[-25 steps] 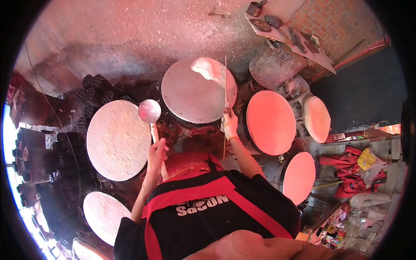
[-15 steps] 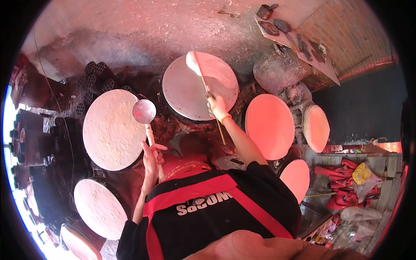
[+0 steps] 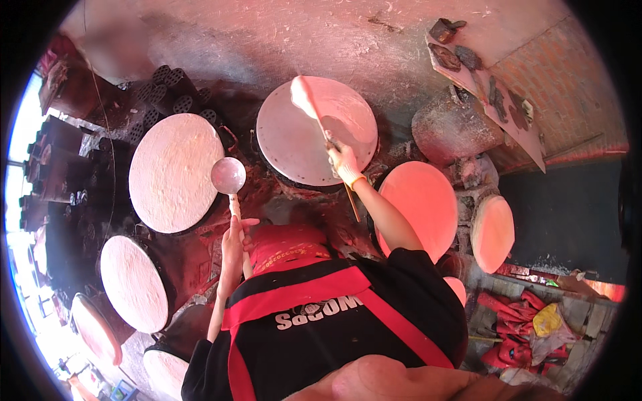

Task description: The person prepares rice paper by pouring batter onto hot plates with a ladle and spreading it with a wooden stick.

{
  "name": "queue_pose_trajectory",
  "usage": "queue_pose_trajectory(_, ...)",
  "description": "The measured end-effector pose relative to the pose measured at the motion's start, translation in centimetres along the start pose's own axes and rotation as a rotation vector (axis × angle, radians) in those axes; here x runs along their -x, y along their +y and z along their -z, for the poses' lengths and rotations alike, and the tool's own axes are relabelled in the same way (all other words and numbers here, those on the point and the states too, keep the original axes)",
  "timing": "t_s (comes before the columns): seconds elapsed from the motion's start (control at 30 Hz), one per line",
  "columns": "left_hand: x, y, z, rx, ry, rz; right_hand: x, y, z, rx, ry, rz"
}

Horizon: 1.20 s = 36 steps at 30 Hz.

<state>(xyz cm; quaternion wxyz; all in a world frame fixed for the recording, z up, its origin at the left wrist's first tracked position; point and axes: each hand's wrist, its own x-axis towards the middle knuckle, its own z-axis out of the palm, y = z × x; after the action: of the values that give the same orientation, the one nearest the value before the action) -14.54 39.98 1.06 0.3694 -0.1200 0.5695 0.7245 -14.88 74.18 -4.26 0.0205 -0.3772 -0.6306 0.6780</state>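
Observation:
My left hand [image 3: 235, 242] grips the handle of a round metal ladle [image 3: 228, 175], whose bowl hangs between two round griddles. My right hand [image 3: 344, 160] holds a long thin stick [image 3: 328, 140] that reaches out over the middle griddle [image 3: 294, 144]. A thin pale sheet [image 3: 302, 93] hangs folded on the stick's far end, above the griddle's back edge. A red bucket [image 3: 284, 244] stands right in front of my body, between my forearms.
A pale round griddle [image 3: 175, 172] lies to the left, with more round discs [image 3: 134, 281] lower left. Pink round lids [image 3: 420, 207] sit at the right. Dark honeycomb coal bricks [image 3: 170, 90] are stacked at the back left. Red cloths [image 3: 521, 327] lie lower right.
My right hand has swung the stick from upright to lying across the middle griddle, carrying the pale sheet leftward. The ladle has stayed nearly in place in my left hand.

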Motion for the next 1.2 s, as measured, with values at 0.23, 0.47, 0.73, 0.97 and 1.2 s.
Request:
queue_pose_trajectory(0.23, 0.9, -1.1, -2.2, 0.048, 0.090, -0.077, 3.8, 0.3, 8.9, 0.049, -0.401, -0.065)
queue_pose_trajectory(0.47, 2.8, -1.3, -5.9, 0.034, 0.188, -0.149, -3.4, -0.8, 10.5, 0.036, -0.274, -0.078)
queue_pose_trajectory(0.73, 7.2, -5.0, -8.3, 0.016, 0.388, -0.093, -5.8, 0.6, 16.6, 0.050, -0.609, 0.030)
queue_pose_trajectory(0.97, 8.3, -4.8, -9.1, -0.013, 0.371, -0.054, 0.3, 0.4, 15.3, 0.085, -0.676, -0.028)
queue_pose_trajectory(1.2, 5.8, -2.1, -7.1, -0.087, 0.134, -0.068, 6.5, 4.4, 14.2, -0.332, -0.162, -0.024)
